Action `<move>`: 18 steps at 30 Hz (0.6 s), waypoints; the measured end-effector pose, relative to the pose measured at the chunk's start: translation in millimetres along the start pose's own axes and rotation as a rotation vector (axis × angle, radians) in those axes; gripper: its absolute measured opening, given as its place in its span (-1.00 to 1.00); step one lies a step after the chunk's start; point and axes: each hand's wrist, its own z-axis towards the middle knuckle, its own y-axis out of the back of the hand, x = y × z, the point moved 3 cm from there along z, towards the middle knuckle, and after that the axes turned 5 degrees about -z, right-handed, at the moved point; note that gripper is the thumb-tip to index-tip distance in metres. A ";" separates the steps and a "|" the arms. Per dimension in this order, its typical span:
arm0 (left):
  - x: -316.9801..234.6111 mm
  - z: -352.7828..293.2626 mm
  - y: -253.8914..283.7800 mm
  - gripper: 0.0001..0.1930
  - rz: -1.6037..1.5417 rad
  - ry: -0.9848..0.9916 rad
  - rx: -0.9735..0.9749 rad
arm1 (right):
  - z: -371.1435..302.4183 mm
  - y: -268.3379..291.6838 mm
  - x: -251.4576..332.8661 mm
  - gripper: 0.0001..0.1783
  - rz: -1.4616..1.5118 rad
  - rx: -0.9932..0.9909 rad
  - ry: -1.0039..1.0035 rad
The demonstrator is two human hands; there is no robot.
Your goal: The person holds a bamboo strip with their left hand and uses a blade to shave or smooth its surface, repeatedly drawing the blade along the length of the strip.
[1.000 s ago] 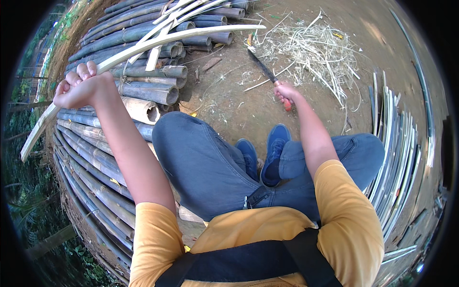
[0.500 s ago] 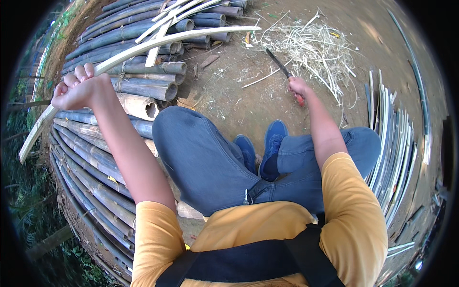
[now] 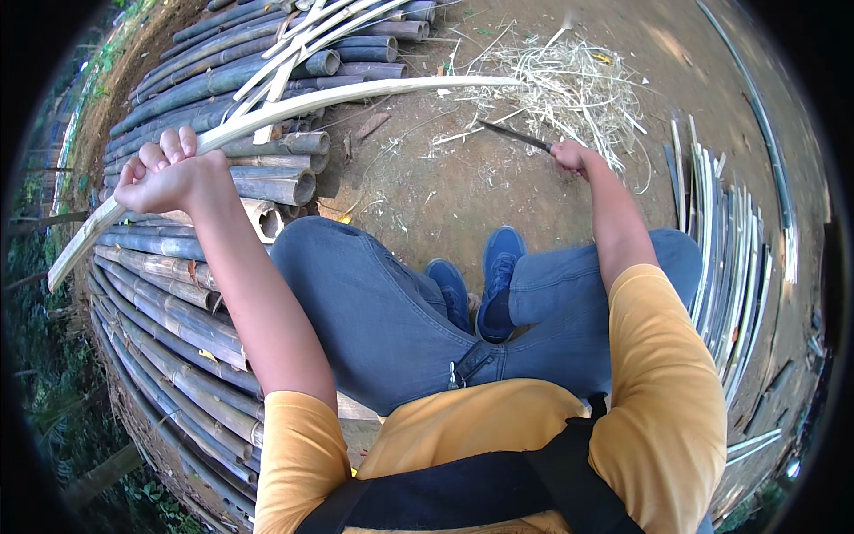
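My left hand (image 3: pixel 169 173) is closed round a long pale bamboo strip (image 3: pixel 356 92), raised over the pile of poles at the left. One end of the strip sticks out below the fist; the other reaches right, above the ground ahead of my knees. My right hand (image 3: pixel 571 156) grips a knife (image 3: pixel 516 134) by its handle, mostly covered by the fingers. The dark blade points left and slightly away from me. Blade and strip are apart, the strip lying farther off in view. Beyond the knife is a heap of pale shavings (image 3: pixel 569 89).
Dark bamboo poles (image 3: pixel 187 320) are stacked along my left side and ahead left. Several split pale strips (image 3: pixel 285 58) rest on top of them. A bundle of thin strips (image 3: pixel 725 258) lies beside my right knee. A long pole (image 3: pixel 761 116) is on the earth farther right.
The strip and my left hand have shifted right, its far tip somewhat lower. My right hand has turned the knife, so its blade now points more to the left.
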 end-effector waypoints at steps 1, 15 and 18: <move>3.9 -1.9 -5.3 -0.75 -0.019 0.029 0.002 | 11.8 6.3 -17.9 -0.73 0.117 -0.084 -0.021; -4.6 33.9 2.9 -0.68 -0.008 -0.056 0.025 | 24.0 6.7 0.2 -0.92 -0.339 -0.159 0.361; -8.7 35.6 6.9 -0.68 0.020 -0.066 0.027 | 33.8 -1.1 -3.5 -0.92 -0.279 -0.197 0.276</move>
